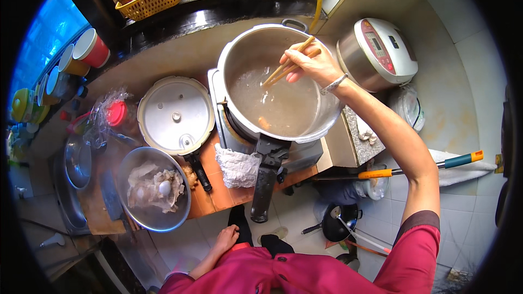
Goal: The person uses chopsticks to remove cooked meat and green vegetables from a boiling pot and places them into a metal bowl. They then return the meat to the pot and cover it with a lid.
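My right hand (312,63) holds a pair of wooden chopsticks (289,62) over a large metal pressure cooker pot (226,55), their tips at the surface of the cloudy liquid (282,102). A small orange-brown piece (264,122) shows in the liquid near the pot's front. The black pot handle (262,192) points towards me. Down by my waist rests my left hand (226,237), apart from the pot and seemingly empty; its fingers are small and partly curled. To the left, the pot's lid (173,110) lies with its inner side up, behind a metal bowl (186,208) of pale bony pieces (159,190).
A folded white cloth (237,167) lies beside the stove. A rice cooker (378,51) stands right of the pot. Further left are a cleaver (111,194) and a jar with a red lid (117,113). A wok (341,224) is low at the right.
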Motion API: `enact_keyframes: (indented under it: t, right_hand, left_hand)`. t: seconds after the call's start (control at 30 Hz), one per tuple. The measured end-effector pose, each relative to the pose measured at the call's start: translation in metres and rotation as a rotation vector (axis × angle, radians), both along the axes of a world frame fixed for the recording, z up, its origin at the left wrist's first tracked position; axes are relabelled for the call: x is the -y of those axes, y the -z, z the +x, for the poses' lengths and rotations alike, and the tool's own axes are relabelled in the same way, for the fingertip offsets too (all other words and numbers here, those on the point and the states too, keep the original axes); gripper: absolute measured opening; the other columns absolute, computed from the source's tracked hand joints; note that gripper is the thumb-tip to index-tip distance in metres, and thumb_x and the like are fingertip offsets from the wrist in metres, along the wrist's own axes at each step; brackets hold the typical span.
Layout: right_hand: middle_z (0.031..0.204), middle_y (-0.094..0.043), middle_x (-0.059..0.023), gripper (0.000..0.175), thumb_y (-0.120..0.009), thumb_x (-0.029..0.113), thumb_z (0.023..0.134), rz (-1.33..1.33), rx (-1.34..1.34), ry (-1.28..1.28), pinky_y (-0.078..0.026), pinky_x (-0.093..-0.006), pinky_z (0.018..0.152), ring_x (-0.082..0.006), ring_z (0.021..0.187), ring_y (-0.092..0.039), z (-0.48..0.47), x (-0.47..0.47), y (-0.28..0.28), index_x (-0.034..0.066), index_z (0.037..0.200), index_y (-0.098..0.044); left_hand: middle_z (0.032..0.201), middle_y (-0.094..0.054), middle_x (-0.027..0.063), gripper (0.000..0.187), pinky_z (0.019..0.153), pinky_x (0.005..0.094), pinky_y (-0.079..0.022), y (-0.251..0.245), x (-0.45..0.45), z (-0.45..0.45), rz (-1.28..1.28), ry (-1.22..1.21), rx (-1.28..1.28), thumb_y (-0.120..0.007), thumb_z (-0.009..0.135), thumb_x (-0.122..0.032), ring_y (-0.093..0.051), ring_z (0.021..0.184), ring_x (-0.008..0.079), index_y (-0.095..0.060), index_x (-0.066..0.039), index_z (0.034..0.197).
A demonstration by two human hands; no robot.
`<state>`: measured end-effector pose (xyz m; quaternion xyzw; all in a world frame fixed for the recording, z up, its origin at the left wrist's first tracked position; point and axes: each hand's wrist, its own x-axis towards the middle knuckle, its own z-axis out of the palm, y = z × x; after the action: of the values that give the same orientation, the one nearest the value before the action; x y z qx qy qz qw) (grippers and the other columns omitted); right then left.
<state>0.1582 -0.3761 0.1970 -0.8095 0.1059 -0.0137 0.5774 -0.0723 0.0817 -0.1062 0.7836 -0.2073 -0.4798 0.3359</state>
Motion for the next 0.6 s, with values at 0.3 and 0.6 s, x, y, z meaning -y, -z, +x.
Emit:
enact_keyframes:
  t: [0.3,0.6]
  right_hand:
    - [0.096,-0.064,-0.0166,0.028,-0.053,0.021,0.09,0.193,-0.253,-0.191,-0.055,-0.0228,0.056,-0.0153,0.058,-0.065,-0.021,-0.015,-0.029,-0.0028,0.1,-0.063]
    - [0.069,-0.064,-0.0113,0.027,-0.052,0.02,0.092,0.116,-0.055,-0.111,-0.053,-0.0236,0.051,-0.0153,0.055,-0.064,-0.02,-0.008,-0.018,-0.0034,0.086,-0.063]
  left_hand:
    - [0.09,-0.063,0.0156,0.02,0.077,0.041,-0.048,-0.002,-0.002,0.002,0.03,0.027,-0.004,-0.056,0.082,-0.016,-0.061,0.088,0.0333,-0.058,-0.003,0.097]
    - [0.087,-0.063,0.0152,0.017,0.075,0.0396,-0.049,0.0,-0.008,0.005,0.013,-0.004,-0.005,-0.056,0.081,-0.014,-0.061,0.084,0.0325,-0.059,-0.004,0.095]
